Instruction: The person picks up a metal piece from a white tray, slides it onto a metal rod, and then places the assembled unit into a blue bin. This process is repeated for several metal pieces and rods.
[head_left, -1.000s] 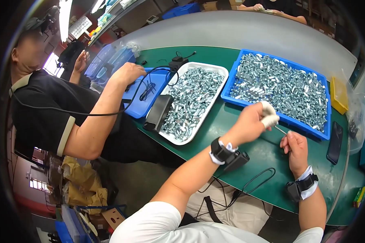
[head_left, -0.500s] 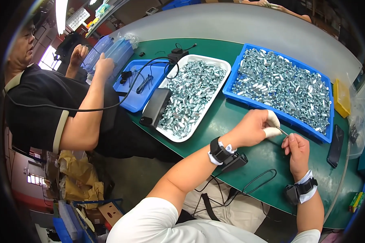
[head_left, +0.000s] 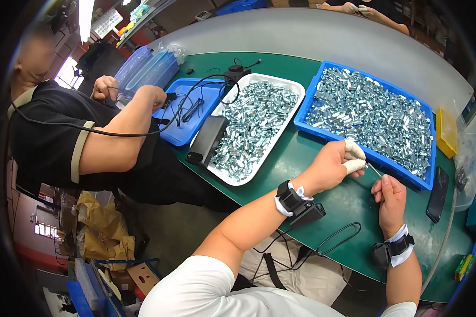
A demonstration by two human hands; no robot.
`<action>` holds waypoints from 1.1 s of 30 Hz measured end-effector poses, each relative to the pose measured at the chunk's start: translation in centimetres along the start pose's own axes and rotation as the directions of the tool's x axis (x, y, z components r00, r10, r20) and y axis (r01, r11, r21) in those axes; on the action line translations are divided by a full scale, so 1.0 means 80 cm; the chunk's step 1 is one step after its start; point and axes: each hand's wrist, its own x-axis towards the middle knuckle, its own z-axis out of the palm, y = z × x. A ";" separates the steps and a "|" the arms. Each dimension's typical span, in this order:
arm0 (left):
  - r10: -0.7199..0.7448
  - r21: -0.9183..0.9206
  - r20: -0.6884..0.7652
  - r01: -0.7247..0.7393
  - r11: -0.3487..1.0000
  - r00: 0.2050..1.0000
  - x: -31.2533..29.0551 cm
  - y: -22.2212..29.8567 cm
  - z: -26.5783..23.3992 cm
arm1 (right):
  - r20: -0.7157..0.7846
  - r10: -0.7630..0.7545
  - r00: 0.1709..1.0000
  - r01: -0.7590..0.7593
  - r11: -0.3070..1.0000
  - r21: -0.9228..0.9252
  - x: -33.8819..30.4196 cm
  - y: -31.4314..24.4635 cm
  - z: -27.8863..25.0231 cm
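Note:
My left hand, with white covers on its thumb and index finger, pinches a small metal piece that mostly hides behind the fingertips. Just to the right, my right hand is closed on a thin metal rod, its tip pointing up at the left fingertips. Both hands hover over the near edge of a blue tray full of shiny metal hex pieces. Further left, a white tray holds more such pieces.
A black box-shaped device rests on the white tray's left edge. A co-worker in a dark shirt reaches to a smaller blue tray with cables. A phone and yellow bin lie right; a loose cable lies near me.
My left hand's fingertips have shifted slightly, and more of the rod shows between my hands. The co-worker's nearer hand has moved down and right to the smaller blue tray.

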 end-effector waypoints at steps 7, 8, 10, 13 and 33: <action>0.003 0.032 0.068 -0.005 0.999 0.998 -0.003 -0.002 0.003 | 0.029 -0.012 1.000 0.015 0.996 -0.093 -0.004 0.001 -0.001; -0.013 0.067 0.067 0.009 0.998 0.998 -0.003 -0.001 0.004 | 0.028 -0.011 1.000 0.014 0.995 -0.094 -0.004 0.000 0.000; -0.030 0.100 0.067 0.023 0.995 0.997 -0.003 0.000 0.007 | 0.064 -0.016 0.998 0.027 0.985 -0.170 -0.004 -0.003 0.003; -0.271 0.212 0.060 0.253 0.944 0.961 -0.005 0.000 0.017 | 0.077 -0.029 0.997 0.045 0.976 -0.211 -0.006 -0.002 0.006; 0.045 0.110 0.011 -0.046 0.993 0.999 -0.008 -0.017 0.035 | 0.047 0.024 0.999 -0.024 1.000 0.001 -0.003 -0.003 0.003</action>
